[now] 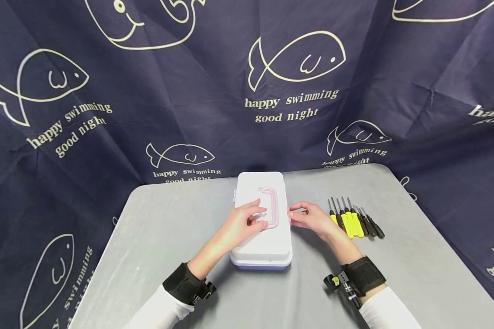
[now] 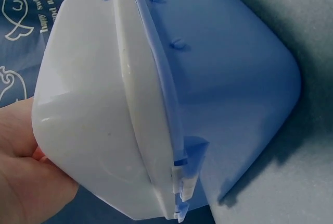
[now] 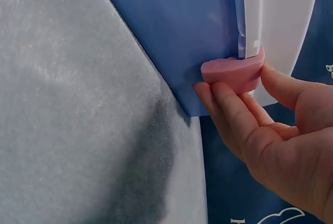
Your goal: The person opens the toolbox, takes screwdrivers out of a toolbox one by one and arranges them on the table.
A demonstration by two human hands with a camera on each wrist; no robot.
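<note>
A white-lidded box [image 1: 267, 246] with a blue-violet base stands closed on the table, its long side running away from me. A pink carrying handle [image 1: 273, 208] lies folded on the lid. My left hand [image 1: 244, 220] rests on the lid beside the handle, fingers slightly bent and the thumb close to the handle's near end. At the box's right side, my right hand [image 1: 310, 218] pinches a pink latch [image 3: 234, 74] between thumb and fingers. The latch sits over the seam of lid and base. The left wrist view shows the lid [image 2: 83, 88] meeting the base [image 2: 234, 62].
Several screwdrivers [image 1: 356, 224] with yellow or black handles lie in a row to the right of the box. The grey table [image 1: 164, 228] ends at a dark blue fish-patterned curtain [image 1: 214, 109]. White clasp-like parts [image 2: 187, 182] protrude at the box's seam.
</note>
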